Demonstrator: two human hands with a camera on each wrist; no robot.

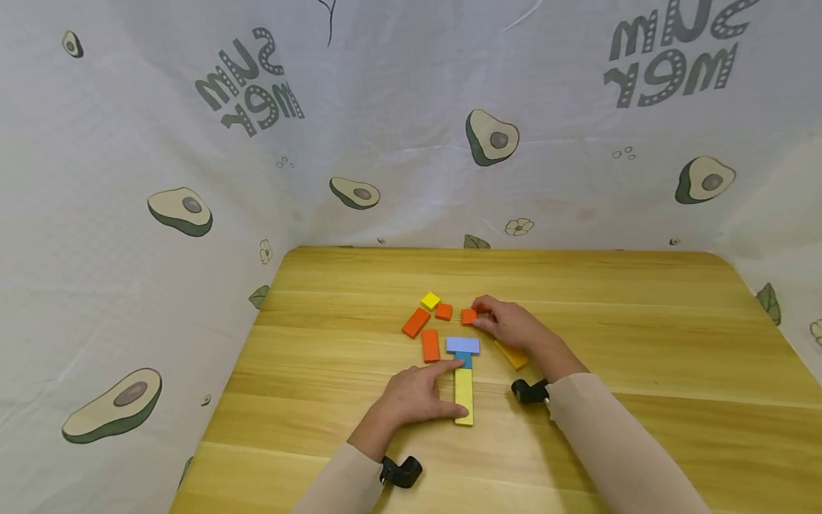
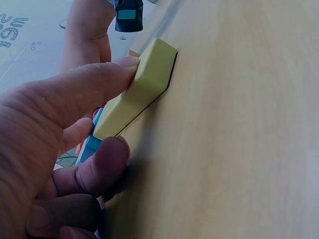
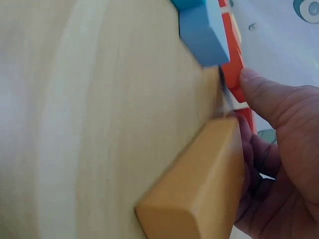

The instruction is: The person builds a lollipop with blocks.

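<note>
A yellow rectangular block [image 1: 464, 392], a small blue block [image 1: 464, 357] and a light-blue block [image 1: 463, 345] lie in a T shape on the table. My left hand [image 1: 414, 394] reaches over this row from the left. Its thumb touches the yellow block near its close end, and its index finger lies on the blue block. Beyond the T, my right hand [image 1: 510, 325] pinches a small red-orange square block [image 1: 469, 317] between thumb and fingers. Below that hand lies an orange-yellow block [image 3: 192, 184], partly covered by it in the head view.
Left of the T are two red-orange rectangular blocks [image 1: 431, 345], another red-orange square [image 1: 444, 311] and a bright yellow square [image 1: 430, 300]. They lie on the wooden table [image 1: 642, 321], with a printed curtain [image 1: 411, 107] behind. Black cameras [image 1: 401, 472] sit at both wrists.
</note>
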